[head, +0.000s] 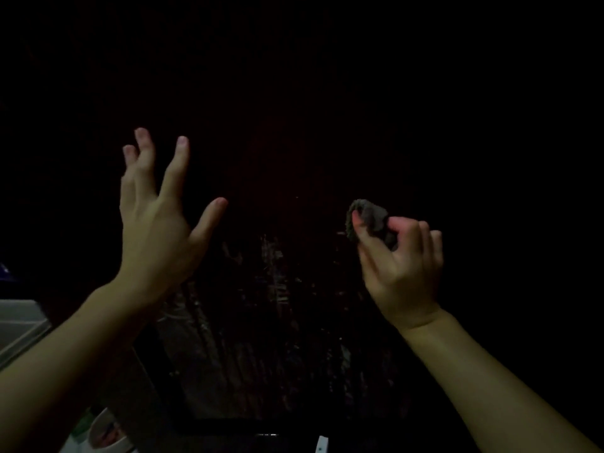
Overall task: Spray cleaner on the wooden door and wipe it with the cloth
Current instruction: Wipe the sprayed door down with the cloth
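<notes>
Two bare hands are raised before one dark wooden door (281,322), streaked with wet marks between and below them. The left hand (157,223) holds nothing, its fingers spread apart. The right hand (398,259) pinches one bunched dark cloth (369,220) at its fingertips.

Very dark scene; most detail is getting lost. A pale grey ledge (19,325) is showing at the left edge, angling down toward the lower left; what kind of surface it is cannot be told. A white round container (108,433) is sitting at the bottom left, below the ledge, partly hiding behind the forearm; its support is not showing.
</notes>
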